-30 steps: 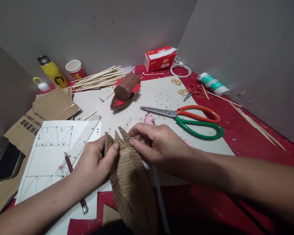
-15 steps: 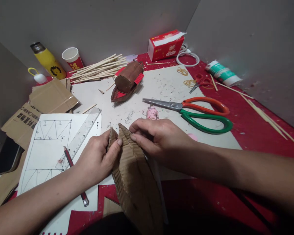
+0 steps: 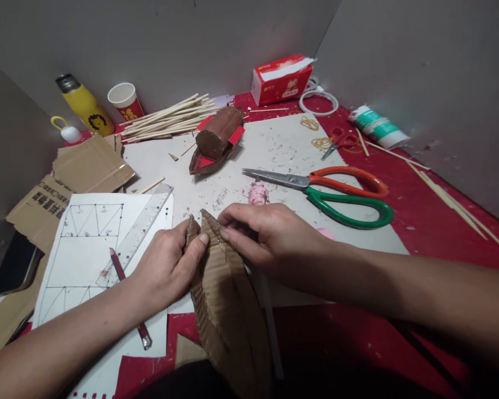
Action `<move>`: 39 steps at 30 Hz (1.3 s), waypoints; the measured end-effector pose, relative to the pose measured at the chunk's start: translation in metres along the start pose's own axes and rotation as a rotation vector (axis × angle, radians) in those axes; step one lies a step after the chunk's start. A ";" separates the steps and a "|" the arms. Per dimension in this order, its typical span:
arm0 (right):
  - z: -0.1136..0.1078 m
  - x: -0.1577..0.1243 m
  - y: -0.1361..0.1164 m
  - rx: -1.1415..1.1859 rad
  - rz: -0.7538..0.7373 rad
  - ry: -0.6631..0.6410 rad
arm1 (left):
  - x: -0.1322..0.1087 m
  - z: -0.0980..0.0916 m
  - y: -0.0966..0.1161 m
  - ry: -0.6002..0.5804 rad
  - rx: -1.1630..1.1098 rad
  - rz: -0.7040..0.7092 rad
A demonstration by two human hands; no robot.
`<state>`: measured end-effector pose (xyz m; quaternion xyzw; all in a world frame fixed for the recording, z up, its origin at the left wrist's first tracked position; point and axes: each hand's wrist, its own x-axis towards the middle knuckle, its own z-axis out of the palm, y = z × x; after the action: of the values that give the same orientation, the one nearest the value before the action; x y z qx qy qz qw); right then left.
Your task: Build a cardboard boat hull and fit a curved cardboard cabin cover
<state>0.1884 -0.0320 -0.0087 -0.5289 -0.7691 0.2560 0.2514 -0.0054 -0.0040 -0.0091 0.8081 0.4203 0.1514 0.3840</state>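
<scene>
A brown corrugated cardboard piece, long and folded with two pointed tips at its far end, is held between both hands. My left hand grips its left side near the tips, thumb on the inner face. On the right edge close to the other tip, my right hand pinches the cardboard between thumb and fingers. Beyond them sits a small brown model boat with red parts. Large scissors with one orange and one green handle lie past my right hand.
Left of my hands, a drawn paper sheet carries a clear ruler and a pencil. Cardboard scraps, wooden sticks, a paper cup and a yellow bottle stand behind. A tissue pack is at the back.
Both hands keep the same grip on the cardboard. The view has shifted very slightly; nothing else has visibly moved.
</scene>
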 end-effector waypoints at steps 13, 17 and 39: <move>0.001 0.000 0.001 0.071 -0.043 -0.005 | -0.002 0.004 0.008 0.089 -0.078 -0.024; -0.001 -0.003 -0.001 0.078 -0.029 0.002 | -0.002 0.005 0.007 0.079 -0.187 -0.054; -0.004 -0.004 -0.008 0.159 0.040 -0.055 | -0.009 0.010 0.007 0.224 -0.600 -0.398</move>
<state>0.1873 -0.0377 -0.0011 -0.5154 -0.7422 0.3356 0.2661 -0.0012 -0.0187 -0.0093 0.5405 0.5456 0.2775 0.5771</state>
